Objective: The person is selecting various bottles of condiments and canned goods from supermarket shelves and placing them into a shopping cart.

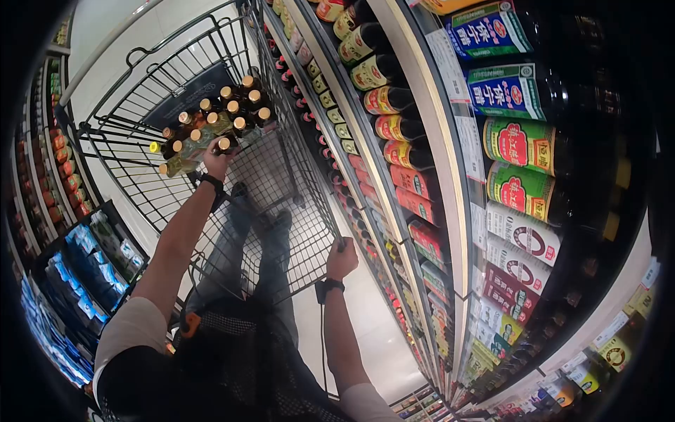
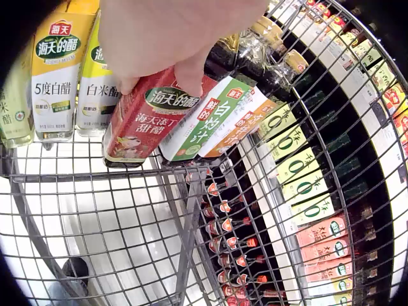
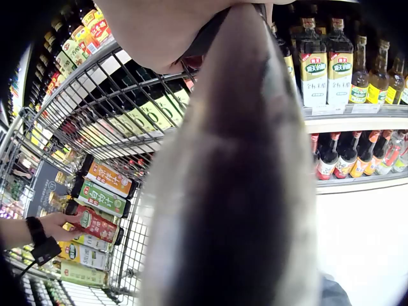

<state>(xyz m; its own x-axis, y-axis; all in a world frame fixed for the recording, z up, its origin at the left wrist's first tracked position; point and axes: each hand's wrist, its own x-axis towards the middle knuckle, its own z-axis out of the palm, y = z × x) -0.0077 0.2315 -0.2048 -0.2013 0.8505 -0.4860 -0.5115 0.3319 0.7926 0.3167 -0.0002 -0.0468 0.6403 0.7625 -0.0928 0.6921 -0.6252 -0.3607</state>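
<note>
My left hand [image 1: 216, 163] [image 2: 159, 38] grips a red-labelled bottle [image 2: 145, 121] by its upper part, inside the wire shopping cart [image 1: 133, 184]. In the right wrist view, this hand [image 3: 57, 227] holds the same red-labelled bottle [image 3: 97, 224] in a row with green-, orange- and yellow-labelled ones. Several capped bottles [image 1: 219, 123] stand grouped around it. My right hand [image 1: 342, 261] [image 3: 156, 29] is curled round the cart's near corner, by the shelves. A large blurred dark shape fills the middle of the right wrist view; I cannot tell what it is.
Tall shelves of dark sauce and vinegar bottles [image 1: 508, 91] run along the cart's right side. More stocked shelves [image 1: 65, 165] and a dark bin of blue packages [image 1: 88, 257] stand at the left. Pale floor [image 1: 309, 320] shows below the cart, with the person's legs beside it.
</note>
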